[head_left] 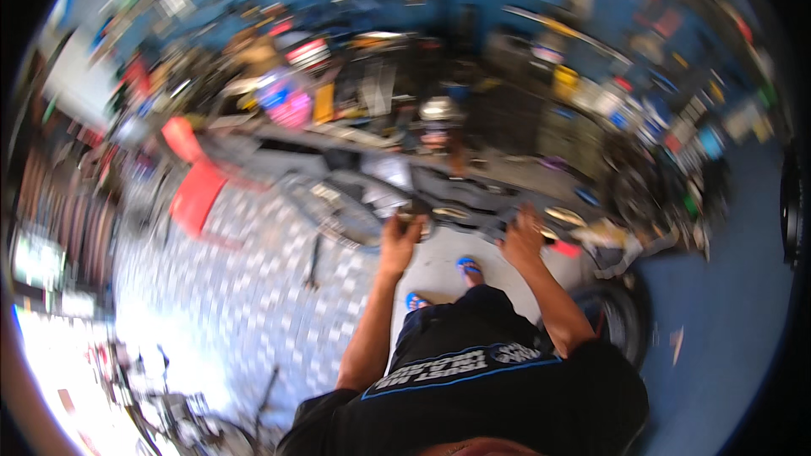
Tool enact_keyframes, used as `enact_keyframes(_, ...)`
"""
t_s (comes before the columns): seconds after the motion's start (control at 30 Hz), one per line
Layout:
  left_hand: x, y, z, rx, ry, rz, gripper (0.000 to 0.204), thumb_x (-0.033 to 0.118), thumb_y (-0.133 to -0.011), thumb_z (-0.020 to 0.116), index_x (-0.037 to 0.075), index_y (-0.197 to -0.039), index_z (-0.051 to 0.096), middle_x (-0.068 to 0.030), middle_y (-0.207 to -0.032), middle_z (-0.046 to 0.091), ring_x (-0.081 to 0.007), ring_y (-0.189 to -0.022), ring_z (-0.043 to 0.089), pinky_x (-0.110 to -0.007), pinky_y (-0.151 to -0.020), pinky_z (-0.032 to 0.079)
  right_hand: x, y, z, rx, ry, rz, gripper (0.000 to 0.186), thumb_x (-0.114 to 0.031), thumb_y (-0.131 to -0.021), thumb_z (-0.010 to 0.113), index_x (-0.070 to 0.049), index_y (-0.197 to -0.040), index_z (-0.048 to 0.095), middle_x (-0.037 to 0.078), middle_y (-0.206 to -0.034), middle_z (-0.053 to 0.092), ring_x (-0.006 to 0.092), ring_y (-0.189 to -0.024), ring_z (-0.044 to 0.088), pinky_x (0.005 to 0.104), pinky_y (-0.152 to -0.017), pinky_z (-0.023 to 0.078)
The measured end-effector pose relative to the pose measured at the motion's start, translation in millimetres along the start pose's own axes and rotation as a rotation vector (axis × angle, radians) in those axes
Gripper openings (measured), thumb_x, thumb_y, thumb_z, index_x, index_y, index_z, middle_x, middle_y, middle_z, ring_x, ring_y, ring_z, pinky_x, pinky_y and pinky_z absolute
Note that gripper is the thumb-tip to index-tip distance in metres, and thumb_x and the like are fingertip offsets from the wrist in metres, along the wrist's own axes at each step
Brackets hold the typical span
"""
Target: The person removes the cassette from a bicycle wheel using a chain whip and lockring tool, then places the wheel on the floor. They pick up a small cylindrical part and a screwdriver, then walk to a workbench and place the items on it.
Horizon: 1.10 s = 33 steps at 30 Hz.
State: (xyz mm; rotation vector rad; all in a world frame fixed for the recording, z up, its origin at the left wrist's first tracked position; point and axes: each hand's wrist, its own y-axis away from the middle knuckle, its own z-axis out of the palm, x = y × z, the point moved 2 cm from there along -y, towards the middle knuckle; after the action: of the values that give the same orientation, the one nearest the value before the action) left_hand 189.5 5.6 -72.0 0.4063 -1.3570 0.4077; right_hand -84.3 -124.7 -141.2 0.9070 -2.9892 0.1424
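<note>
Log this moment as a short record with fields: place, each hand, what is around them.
place: cluttered workshop, tiled floor, picture blurred
left hand: closed on the rim of a bicycle wheel, it seems
right hand: resting on a dark frame-like part; grip unclear
nearby: red plastic chair to the left
feet: blue sandals

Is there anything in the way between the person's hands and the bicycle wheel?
Nothing visible does. The left hand is already on the bicycle wheel at its rim, and the right hand rests on the dark frame beside it, though the picture is blurred.
</note>
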Motion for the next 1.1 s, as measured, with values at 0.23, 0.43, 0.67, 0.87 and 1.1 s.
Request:
enact_keyframes(0.23, 24.0, 64.8, -95.5, 0.269, -0.068, -0.006, 0.026, 0.024, -0.099, 0.073, 0.003, -0.109, 0.061, 0.0009, -0.082, 0.059, -0.0084, -0.071, 0.055, -0.027, -0.064, 0.047, 23.8, -71.4, 91.8, -0.649, -2.206, 0.978, 0.029, -0.034, -0.094, 0.070, -0.008, -0.106, 0.068, 0.006, -0.093, 0.073, 0.0151, -0.078, 0.071, 0.0295, -0.059, 0.057)
enact_keyframes(0.43, 34.9, 144.4, -198.9, 0.665, -0.004, -0.012, 0.022, 0.024, -0.100, 0.071, 0.006, -0.108, 0.062, 0.0021, -0.083, 0.060, -0.0086, -0.070, 0.055, -0.027, -0.062, 0.047, -59.6, -88.2, 7.5, -0.108, -1.717, 0.666, 0.048, -0.028, -0.100, 0.063, -0.013, -0.143, 0.048, 0.003, -0.100, 0.068, 0.0130, -0.067, 0.059, 0.0277, -0.056, 0.049)
enact_keyframes(0.67, 34.0, 174.2, -257.7, 0.808, 0.101, 0.060, 0.019, 0.022, -0.099, 0.071, 0.006, -0.107, 0.062, 0.0023, -0.081, 0.060, -0.0080, -0.068, 0.055, -0.026, -0.061, 0.044, -82.1, -71.4, 139.7, -0.457, -1.396, 0.835, 0.014, -0.023, -0.096, 0.061, -0.009, -0.093, 0.062, 0.002, -0.072, 0.056, 0.0127, -0.051, 0.053, 0.0281, -0.041, 0.042)
enact_keyframes(0.87, 52.1, 147.2, -332.6, 0.822, 0.039, 0.051, 0.023, 0.024, -0.099, 0.072, 0.004, -0.109, 0.064, 0.0004, -0.080, 0.061, -0.0081, -0.069, 0.054, -0.026, -0.061, 0.044, -277.9, -110.3, 124.0, -0.828, -1.263, 0.198, 0.029, -0.023, -0.095, 0.072, -0.002, -0.115, 0.067, 0.004, -0.077, 0.066, 0.0127, -0.056, 0.060, 0.0294, -0.047, 0.046)
enact_keyframes(1.1, 101.1, 105.8, -447.2, 0.873, -0.139, -0.031, 0.026, 0.027, -0.100, 0.070, 0.003, -0.104, 0.064, -0.0003, -0.076, 0.059, -0.0093, -0.067, 0.052, -0.028, -0.062, 0.042, -444.5, -173.9, 126.3, -0.659, -0.763, -0.389, 0.040, -0.037, -0.091, 0.074, -0.005, -0.115, 0.072, 0.014, -0.092, 0.074, 0.0297, -0.087, 0.072, 0.0408, -0.079, 0.056)
